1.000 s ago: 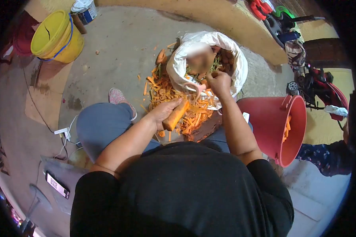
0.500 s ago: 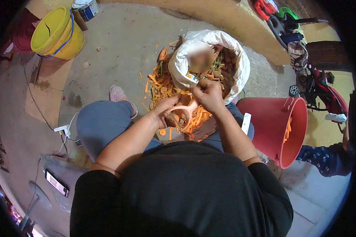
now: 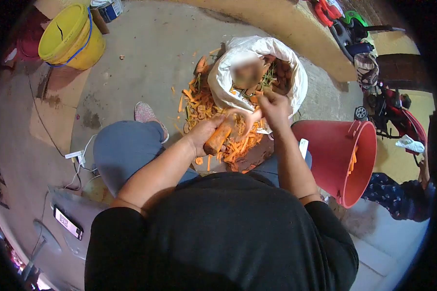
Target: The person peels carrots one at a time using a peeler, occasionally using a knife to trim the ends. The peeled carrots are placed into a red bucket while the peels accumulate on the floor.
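Note:
My left hand is wrapped round a thick, partly peeled carrot. My right hand is closed on the handle of a pinkish peeler, whose blurred head is beside the carrot. Below both hands lies a pile of orange carrot peelings. More peelings and carrot pieces spread on the floor to the left. Just beyond my hands stands an open white sack with carrots and green stalks inside; part of its contents is blurred.
A red bucket with orange strips lies tipped at the right. A yellow bucket stands at the upper left, near cardboard. A phone and cables are at the lower left. At the right edge, a person's patterned clothing shows.
My right hand has moved right and slightly forward with the peeler, away from my left hand. The carrot in my left hand now shows more clearly.

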A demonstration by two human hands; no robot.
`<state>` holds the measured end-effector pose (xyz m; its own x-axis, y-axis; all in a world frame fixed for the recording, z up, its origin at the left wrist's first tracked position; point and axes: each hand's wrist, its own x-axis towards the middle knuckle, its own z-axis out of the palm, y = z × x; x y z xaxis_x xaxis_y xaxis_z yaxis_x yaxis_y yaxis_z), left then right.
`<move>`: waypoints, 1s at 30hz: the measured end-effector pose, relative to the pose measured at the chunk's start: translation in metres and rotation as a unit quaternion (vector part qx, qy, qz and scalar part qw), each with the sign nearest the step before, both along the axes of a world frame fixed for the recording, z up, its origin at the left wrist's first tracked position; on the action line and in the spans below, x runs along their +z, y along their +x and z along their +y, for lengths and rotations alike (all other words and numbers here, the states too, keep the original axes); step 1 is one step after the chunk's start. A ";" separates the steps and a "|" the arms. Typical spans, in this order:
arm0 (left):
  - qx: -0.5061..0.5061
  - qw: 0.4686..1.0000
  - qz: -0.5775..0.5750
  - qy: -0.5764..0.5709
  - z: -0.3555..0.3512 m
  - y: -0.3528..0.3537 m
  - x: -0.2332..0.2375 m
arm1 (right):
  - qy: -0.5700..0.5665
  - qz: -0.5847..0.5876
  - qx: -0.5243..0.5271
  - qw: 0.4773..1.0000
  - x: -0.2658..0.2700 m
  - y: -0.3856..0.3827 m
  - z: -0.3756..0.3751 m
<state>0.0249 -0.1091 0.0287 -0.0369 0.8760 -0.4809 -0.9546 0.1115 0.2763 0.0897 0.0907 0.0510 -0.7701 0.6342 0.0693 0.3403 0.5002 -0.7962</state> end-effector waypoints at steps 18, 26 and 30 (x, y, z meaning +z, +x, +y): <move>0.053 0.994 -0.090 0.012 0.010 0.006 -0.018 | 0.028 -0.133 0.122 0.983 0.024 -0.012 -0.042; -0.001 1.000 0.025 -0.001 0.002 0.004 0.013 | 0.107 -0.155 -0.037 0.981 0.003 -0.011 0.028; -0.010 1.000 0.005 0.007 0.005 0.000 0.000 | 0.063 -0.096 -0.076 0.991 -0.031 0.005 0.068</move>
